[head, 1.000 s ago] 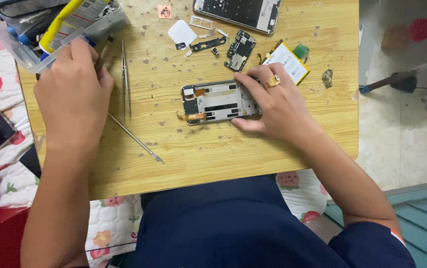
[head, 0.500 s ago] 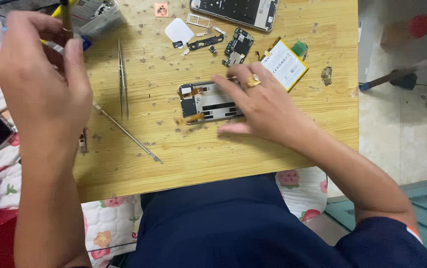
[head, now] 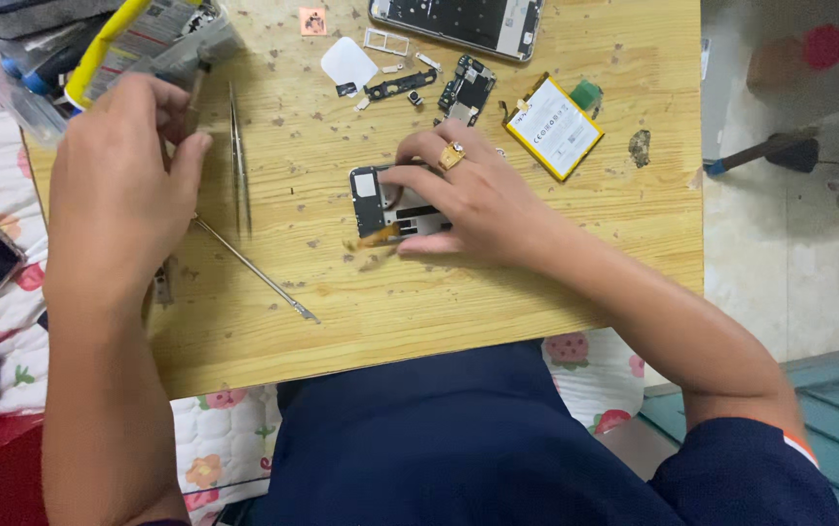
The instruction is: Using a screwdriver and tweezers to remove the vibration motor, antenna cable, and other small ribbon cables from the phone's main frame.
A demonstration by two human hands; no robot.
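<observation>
Nearest edge: dark blue lap of the seated person [head: 458,438] below the light wooden table top [head: 439,302]. L forearm rises from bottom left; left hand [head: 117,195] now sits low over the table's left part, back of hand up, fingers curled loosely, thumb toward the steel tweezers [head: 240,156]. Cannot tell if it grasps anything; the palm side is hidden. Vs 0.5 s ago: the hand was raised by the clear plastic parts box [head: 127,39] at top left w/ a thin tool in its fingers; it has since come down and toward the centre, no tool visible. A long thin metal probe [head: 254,270] lies diagonal just right of it, same spot as before. Right hand [head: 468,200], gold ring on one finger, presses flat on the opened dark phone chassis [head: 390,205] at mid-table, fingers spread, pinning not gripping; pose unchanged, chassis not shifted. Reading: R keeps the work fixed while L returns from the box. Farther: small circuit board [head: 465,88], yellow-edged flat battery [head: 553,127], white plastic piece [head: 348,63], silver-framed phone back shell [head: 458,19] at far edge.
</observation>
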